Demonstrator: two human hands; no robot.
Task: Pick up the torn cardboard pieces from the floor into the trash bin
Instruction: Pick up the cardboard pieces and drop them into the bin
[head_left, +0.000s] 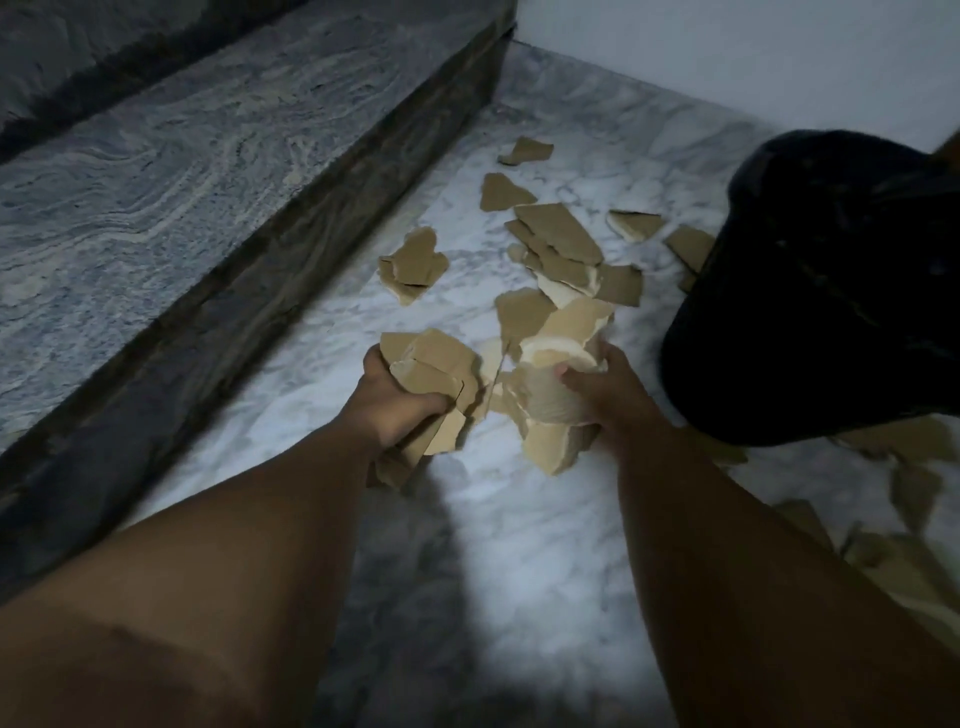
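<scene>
My left hand (392, 400) grips a bundle of torn brown cardboard pieces (434, 364) just above the white marble floor. My right hand (605, 392) grips a second bundle of brown and pale cardboard pieces (558, 374) close beside it. Several more torn pieces (563, 239) lie scattered on the floor beyond both hands, and one cluster (413, 265) lies nearer the step. The dark trash bin (821, 291) stands at the right, just past my right hand. More pieces (914, 488) lie in shadow at the lower right.
A grey veined stone step (208, 171) with a dark riser (291, 291) runs diagonally along the left. A pale wall (727, 57) closes the far side. The marble floor (519, 545) lies between my forearms.
</scene>
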